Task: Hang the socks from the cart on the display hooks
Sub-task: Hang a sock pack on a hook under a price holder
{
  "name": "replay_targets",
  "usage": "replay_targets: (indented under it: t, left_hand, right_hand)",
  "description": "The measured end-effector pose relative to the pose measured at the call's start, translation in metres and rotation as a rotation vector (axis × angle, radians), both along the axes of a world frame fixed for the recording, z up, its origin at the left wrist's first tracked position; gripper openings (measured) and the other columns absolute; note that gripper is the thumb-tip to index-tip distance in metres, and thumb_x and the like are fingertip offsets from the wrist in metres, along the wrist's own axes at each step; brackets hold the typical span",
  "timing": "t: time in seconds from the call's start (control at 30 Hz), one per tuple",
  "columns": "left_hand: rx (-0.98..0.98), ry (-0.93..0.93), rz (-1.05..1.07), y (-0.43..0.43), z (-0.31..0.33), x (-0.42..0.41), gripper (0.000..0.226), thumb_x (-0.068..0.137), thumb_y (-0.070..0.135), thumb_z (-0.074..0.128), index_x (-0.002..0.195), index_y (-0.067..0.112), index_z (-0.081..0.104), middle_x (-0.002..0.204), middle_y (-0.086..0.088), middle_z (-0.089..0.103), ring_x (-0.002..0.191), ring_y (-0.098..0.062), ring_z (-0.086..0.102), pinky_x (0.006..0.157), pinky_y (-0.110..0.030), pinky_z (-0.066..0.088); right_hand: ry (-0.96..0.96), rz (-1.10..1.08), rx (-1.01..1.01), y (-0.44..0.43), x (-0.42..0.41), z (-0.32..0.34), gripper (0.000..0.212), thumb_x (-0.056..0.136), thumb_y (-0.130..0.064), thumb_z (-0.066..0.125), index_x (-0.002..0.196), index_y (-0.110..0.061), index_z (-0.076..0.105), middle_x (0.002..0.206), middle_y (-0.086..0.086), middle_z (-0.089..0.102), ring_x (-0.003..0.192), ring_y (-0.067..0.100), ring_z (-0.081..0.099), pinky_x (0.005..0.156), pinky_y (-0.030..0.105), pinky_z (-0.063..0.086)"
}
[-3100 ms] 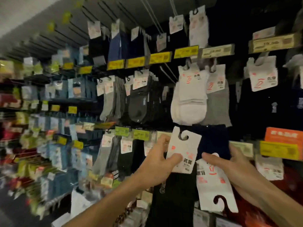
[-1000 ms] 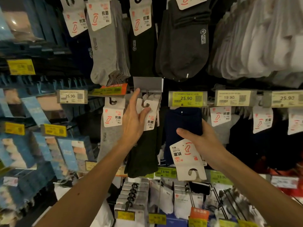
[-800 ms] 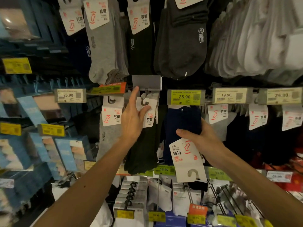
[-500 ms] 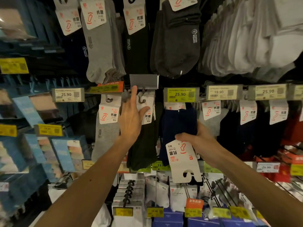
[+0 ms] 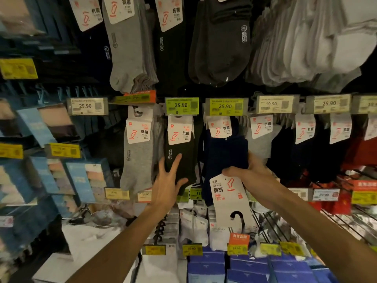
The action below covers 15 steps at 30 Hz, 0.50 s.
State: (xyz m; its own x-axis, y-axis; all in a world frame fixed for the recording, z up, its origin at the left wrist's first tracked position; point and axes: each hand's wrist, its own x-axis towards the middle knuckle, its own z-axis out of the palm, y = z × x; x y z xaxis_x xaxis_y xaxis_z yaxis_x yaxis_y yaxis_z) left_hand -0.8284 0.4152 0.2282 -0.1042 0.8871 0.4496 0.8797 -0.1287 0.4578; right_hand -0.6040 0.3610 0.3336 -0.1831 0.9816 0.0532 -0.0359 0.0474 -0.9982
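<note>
My right hand (image 5: pixel 251 172) grips a navy sock pack (image 5: pixel 226 154) held upside down, its white header card (image 5: pixel 230 197) with the hook cutout pointing down. My left hand (image 5: pixel 169 180) is spread with straight fingers in front of a black sock pack (image 5: pixel 179 160) that hangs from a display hook under a green 25.90 price tag (image 5: pixel 181 105). Whether the fingers touch the socks I cannot tell. Another navy pack (image 5: pixel 219 129) hangs on the hook just right of it, behind the one I hold. The cart is out of view.
Grey socks (image 5: pixel 138 156) hang left of the black pack. Grey, black and white socks fill the row above. Blue boxed packs (image 5: pixel 85 176) stack at the left. White and blue packs sit on lower hooks (image 5: pixel 206 262). Red items hang at the right edge (image 5: pixel 359 158).
My left hand let go of the black pack's header card at the hook and dropped down in front of the sock. The price tag now hangs flat over that hook. My right hand stayed.
</note>
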Motion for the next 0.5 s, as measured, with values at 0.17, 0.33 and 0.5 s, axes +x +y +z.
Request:
replay_targets:
  t: [0.17, 0.33, 0.5]
  left_hand:
    - [-0.064, 0.113, 0.133, 0.015, 0.009, 0.003, 0.073, 0.094, 0.039, 0.062, 0.153, 0.032, 0.021, 0.153, -0.016, 0.017, 0.135, -0.034, 0.041, 0.097, -0.047, 0.052]
    - [-0.113, 0.399, 0.222, 0.017, 0.018, 0.005, 0.081, 0.092, 0.057, 0.057, 0.152, 0.026, 0.012, 0.141, -0.017, 0.029, 0.129, -0.03, 0.043, 0.1, -0.039, 0.047]
    - [-0.143, 0.526, 0.104, -0.027, 0.039, 0.011, 0.082, 0.095, 0.049, 0.058, 0.157, 0.026, 0.011, 0.155, -0.018, 0.023, 0.136, -0.036, 0.034, 0.106, -0.042, 0.042]
  right_hand:
    - [0.011, 0.055, -0.06, 0.0, -0.005, -0.001, 0.056, 0.087, 0.004, 0.068, 0.132, -0.023, 0.048, 0.109, 0.009, 0.074, 0.091, 0.025, 0.075, 0.071, 0.037, 0.06]
    - [-0.001, 0.111, -0.118, -0.008, -0.007, -0.001, 0.048, 0.088, 0.005, 0.065, 0.124, -0.022, 0.052, 0.102, 0.005, 0.076, 0.085, 0.019, 0.076, 0.063, 0.03, 0.061]
    - [0.099, 0.038, -0.289, -0.012, -0.002, -0.001, 0.027, 0.089, 0.0, 0.065, 0.115, -0.008, 0.061, 0.105, 0.014, 0.075, 0.079, 0.021, 0.075, 0.061, 0.029, 0.062]
